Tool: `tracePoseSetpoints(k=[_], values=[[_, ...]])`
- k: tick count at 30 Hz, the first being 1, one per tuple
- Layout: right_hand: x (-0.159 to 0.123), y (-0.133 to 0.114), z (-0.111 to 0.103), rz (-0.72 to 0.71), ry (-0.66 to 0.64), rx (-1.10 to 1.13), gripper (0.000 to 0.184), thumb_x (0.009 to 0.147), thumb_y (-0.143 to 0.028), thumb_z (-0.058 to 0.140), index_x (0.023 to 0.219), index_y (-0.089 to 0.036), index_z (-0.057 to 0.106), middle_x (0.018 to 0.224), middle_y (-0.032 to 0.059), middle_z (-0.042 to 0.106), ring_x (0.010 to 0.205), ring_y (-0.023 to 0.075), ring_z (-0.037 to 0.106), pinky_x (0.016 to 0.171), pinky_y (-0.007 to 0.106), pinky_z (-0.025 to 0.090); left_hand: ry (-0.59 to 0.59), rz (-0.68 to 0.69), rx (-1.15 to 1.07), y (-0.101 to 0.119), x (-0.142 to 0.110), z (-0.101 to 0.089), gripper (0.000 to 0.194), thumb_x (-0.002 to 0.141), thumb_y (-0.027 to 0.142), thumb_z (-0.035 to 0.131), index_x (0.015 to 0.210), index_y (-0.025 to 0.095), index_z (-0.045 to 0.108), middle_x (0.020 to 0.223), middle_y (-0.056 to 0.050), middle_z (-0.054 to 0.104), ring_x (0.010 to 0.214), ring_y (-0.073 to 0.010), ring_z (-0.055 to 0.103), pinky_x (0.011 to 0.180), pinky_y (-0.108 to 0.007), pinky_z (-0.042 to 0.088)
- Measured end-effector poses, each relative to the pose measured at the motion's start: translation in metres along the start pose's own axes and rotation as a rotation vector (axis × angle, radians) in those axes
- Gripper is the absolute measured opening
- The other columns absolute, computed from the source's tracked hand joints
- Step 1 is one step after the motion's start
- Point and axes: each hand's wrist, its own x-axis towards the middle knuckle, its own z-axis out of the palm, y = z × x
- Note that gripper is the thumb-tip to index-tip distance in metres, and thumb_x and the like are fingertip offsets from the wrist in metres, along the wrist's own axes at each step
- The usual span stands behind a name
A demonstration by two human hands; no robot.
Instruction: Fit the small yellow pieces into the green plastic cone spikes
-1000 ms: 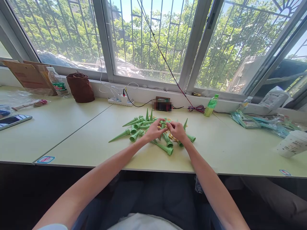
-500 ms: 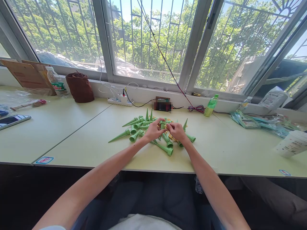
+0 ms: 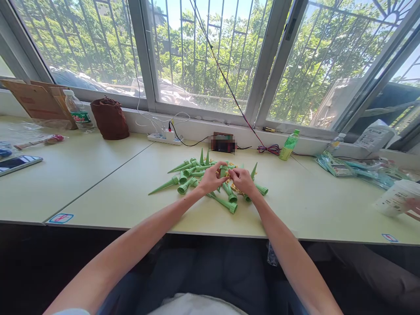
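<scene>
Over the middle of a pile of green plastic spikes, my left hand [image 3: 210,179] is closed around one green spike [image 3: 223,169], held cap end up. Close against it, my right hand [image 3: 242,180] pinches with thumb and forefinger near that spike's cap; what lies between those fingertips is too small to make out. Hollow-capped green spikes [image 3: 226,204] lie around both hands, and a few stand point up behind them. Some yellow pieces [image 3: 236,189], thin and looped, lie partly hidden under my right hand.
At the far right, another person's fingers [image 3: 412,204] touch a white cup [image 3: 395,199]. A green-labelled bottle [image 3: 289,145], a power strip [image 3: 165,139] and cables stand along the window. A brown bag [image 3: 110,119] and a phone [image 3: 20,164] are on the left.
Another person's hand has come in from the right edge and is now at the white cup. My own hands have hardly moved over the spikes.
</scene>
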Motion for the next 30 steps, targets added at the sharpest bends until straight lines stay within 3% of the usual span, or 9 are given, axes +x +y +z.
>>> tracePoseSetpoints(k=[20, 30], values=[[0.0008, -0.0046, -0.0029, 0.069, -0.03, 0.033, 0.047, 0.092, -0.047, 0.039, 0.053, -0.021, 0.039, 0.048, -0.0014, 0.04, 0.051, 0.013, 0.037, 0.053, 0.029, 0.029, 0.022, 0.059, 0.067, 0.0001, -0.0013, -0.0003, 0.043, 0.078, 0.028, 0.062, 0.12, 0.022, 0.057, 0.077, 0.003, 0.049, 0.05, -0.0065, 0.049, 0.052, -0.018, 0.042], [0.0011, -0.0043, -0.001, 0.088, -0.018, 0.082, 0.049, 0.092, -0.052, 0.039, 0.055, -0.021, 0.043, 0.047, -0.0008, 0.044, 0.05, 0.0132, 0.04, 0.052, 0.027, 0.031, 0.043, 0.018, 0.034, 0.0015, -0.0006, 0.0006, 0.044, 0.077, 0.033, 0.067, 0.118, 0.022, 0.057, 0.077, 0.004, 0.048, 0.048, -0.0053, 0.048, 0.047, -0.018, 0.039]])
